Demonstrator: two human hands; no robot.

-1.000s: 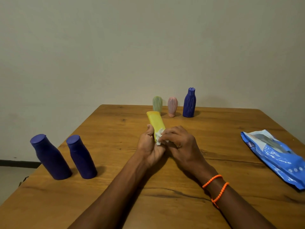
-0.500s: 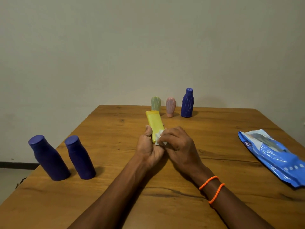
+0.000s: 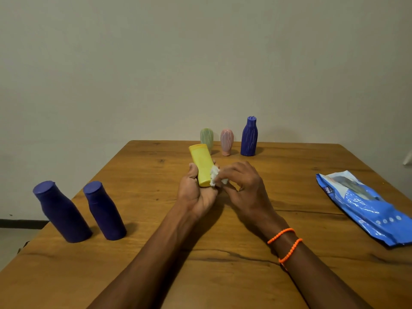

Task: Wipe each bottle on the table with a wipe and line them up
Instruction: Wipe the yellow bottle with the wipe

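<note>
My left hand (image 3: pixel 196 192) grips the lower end of a yellow bottle (image 3: pixel 201 162), which tilts away from me over the middle of the wooden table (image 3: pixel 223 253). Pinched in my right hand (image 3: pixel 242 186) is a crumpled white wipe (image 3: pixel 215 175), pressed against the bottle's right side. Two dark blue bottles (image 3: pixel 61 212) (image 3: pixel 103 210) stand at the near left. At the far edge stand a green bottle (image 3: pixel 206 137), a pink bottle (image 3: pixel 226 142) and a ribbed blue bottle (image 3: pixel 249 137) in a row.
A blue pack of wipes (image 3: pixel 367 208) lies flat at the right side of the table. A plain wall rises just behind the far edge. The table's left edge runs close to the two dark blue bottles.
My right hand has slid the wipe slightly along the yellow bottle's side, and more of the bottle's body shows. The standing bottles have not moved.
</note>
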